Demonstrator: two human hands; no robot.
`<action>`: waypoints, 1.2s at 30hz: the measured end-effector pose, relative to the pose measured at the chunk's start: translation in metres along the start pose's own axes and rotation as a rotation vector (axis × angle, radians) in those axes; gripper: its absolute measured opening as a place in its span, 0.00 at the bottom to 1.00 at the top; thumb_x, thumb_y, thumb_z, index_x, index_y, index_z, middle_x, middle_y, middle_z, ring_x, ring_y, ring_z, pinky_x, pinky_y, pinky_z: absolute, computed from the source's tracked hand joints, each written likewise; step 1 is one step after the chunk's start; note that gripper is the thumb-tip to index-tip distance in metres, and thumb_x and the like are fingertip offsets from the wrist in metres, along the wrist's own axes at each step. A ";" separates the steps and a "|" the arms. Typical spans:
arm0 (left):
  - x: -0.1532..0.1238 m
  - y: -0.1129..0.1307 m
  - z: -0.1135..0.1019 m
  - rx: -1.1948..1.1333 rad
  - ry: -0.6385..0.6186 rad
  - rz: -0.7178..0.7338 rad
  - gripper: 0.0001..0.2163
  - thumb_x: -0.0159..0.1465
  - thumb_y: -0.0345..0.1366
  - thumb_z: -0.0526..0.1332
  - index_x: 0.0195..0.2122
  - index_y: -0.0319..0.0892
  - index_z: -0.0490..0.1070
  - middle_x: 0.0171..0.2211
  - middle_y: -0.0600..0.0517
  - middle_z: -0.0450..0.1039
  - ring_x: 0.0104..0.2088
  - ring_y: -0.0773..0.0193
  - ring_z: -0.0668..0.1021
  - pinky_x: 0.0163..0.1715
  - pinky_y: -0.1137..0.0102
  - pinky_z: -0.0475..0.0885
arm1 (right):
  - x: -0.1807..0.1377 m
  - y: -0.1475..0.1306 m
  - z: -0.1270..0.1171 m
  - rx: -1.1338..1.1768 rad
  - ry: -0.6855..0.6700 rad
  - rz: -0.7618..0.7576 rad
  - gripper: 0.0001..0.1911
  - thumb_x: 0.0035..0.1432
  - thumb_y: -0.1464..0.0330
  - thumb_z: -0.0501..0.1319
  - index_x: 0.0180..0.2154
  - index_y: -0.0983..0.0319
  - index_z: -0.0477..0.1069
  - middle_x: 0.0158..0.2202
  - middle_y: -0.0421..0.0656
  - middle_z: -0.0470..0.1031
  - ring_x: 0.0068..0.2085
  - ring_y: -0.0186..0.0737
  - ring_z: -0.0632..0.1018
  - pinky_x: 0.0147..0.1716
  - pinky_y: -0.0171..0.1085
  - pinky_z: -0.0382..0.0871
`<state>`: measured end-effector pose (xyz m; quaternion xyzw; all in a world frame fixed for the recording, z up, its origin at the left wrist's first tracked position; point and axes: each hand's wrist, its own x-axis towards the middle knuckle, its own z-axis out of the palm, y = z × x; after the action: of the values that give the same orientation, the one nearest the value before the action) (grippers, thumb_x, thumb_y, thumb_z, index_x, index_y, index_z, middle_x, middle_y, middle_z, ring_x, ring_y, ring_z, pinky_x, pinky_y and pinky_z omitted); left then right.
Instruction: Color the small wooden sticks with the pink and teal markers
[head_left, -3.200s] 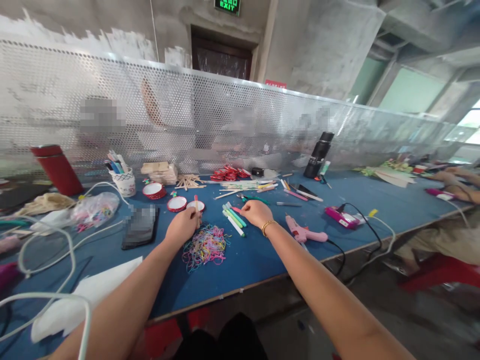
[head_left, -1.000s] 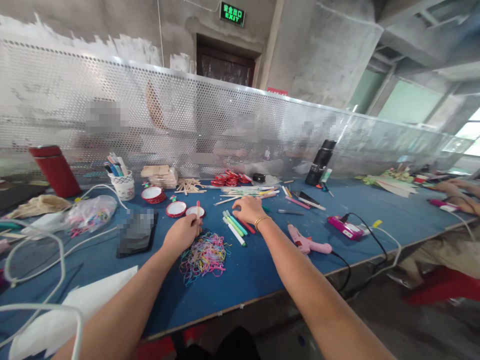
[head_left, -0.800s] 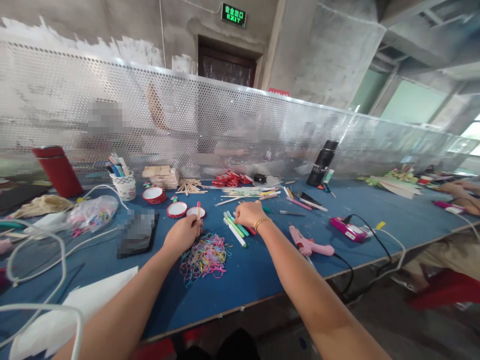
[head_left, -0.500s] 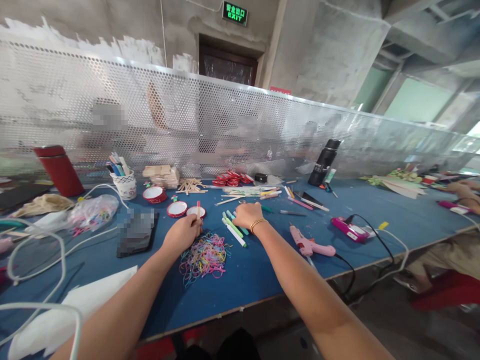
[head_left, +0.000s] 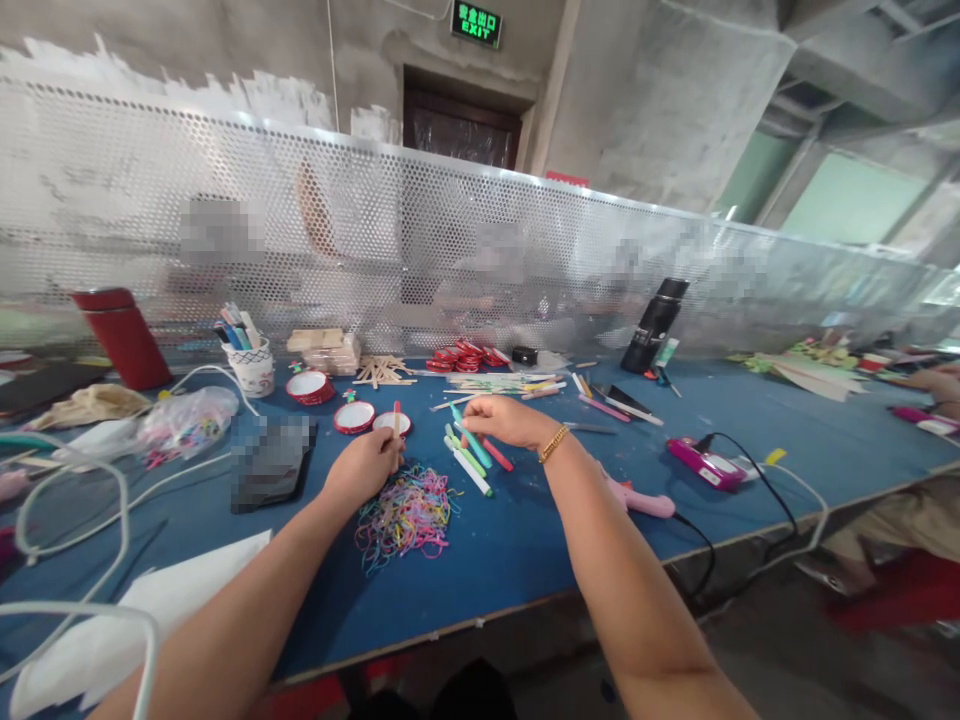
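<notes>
My left hand (head_left: 366, 465) is closed round a wooden craft stick (head_left: 397, 420) with a reddish upper end, held upright in front of a round red-rimmed white dish (head_left: 405, 424). My right hand (head_left: 504, 420) pinches a teal marker (head_left: 474, 442) near its far end. Beside it lie a green-capped white marker (head_left: 472, 472), a light green marker (head_left: 454, 440) and a red marker (head_left: 498, 455), partly under my hand. A tangled heap of colourful rubber bands (head_left: 409, 520) rests just below my left hand.
Behind are craft sticks (head_left: 382, 371), stacked red items (head_left: 465, 355) and a black bottle (head_left: 655, 325). A pink glue gun (head_left: 645, 500) is partly hidden by my right forearm. At left are a phone (head_left: 274, 465), a cup of pens (head_left: 250, 368) and white cables (head_left: 124, 520).
My right hand has shifted slightly right and turned, with the teal marker at its fingertips. The red marker now shows under it. My left hand keeps its place with the stick.
</notes>
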<state>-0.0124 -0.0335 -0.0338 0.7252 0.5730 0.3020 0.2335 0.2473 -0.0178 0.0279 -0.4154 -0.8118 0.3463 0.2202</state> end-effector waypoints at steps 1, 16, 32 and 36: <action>0.000 0.000 0.000 -0.006 0.003 0.001 0.12 0.64 0.42 0.50 0.31 0.44 0.69 0.27 0.52 0.77 0.27 0.63 0.76 0.28 0.70 0.64 | 0.001 -0.004 0.004 0.142 -0.012 -0.057 0.09 0.59 0.61 0.58 0.37 0.60 0.67 0.32 0.42 0.79 0.31 0.35 0.75 0.31 0.34 0.65; 0.005 -0.011 0.011 -0.265 -0.031 0.041 0.11 0.61 0.45 0.55 0.29 0.43 0.70 0.24 0.53 0.74 0.22 0.65 0.73 0.23 0.72 0.64 | 0.018 -0.029 0.090 0.926 0.501 -0.372 0.17 0.51 0.62 0.68 0.40 0.56 0.65 0.29 0.35 0.73 0.31 0.34 0.75 0.35 0.36 0.69; 0.001 -0.006 0.021 -0.559 -0.064 0.025 0.13 0.57 0.46 0.63 0.37 0.43 0.69 0.22 0.55 0.73 0.21 0.64 0.76 0.22 0.72 0.67 | 0.020 -0.012 0.116 0.303 0.758 -0.347 0.03 0.59 0.67 0.56 0.35 0.58 0.67 0.27 0.38 0.74 0.30 0.37 0.75 0.32 0.35 0.68; 0.001 -0.005 0.019 -0.528 -0.067 0.032 0.11 0.58 0.44 0.62 0.35 0.43 0.68 0.22 0.56 0.73 0.21 0.65 0.75 0.21 0.73 0.67 | 0.021 -0.011 0.118 0.227 0.805 -0.304 0.02 0.58 0.67 0.58 0.33 0.58 0.66 0.28 0.39 0.74 0.33 0.39 0.76 0.35 0.37 0.68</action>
<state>-0.0021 -0.0316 -0.0507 0.6579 0.4547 0.4204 0.4286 0.1540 -0.0490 -0.0406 -0.3663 -0.6702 0.2075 0.6112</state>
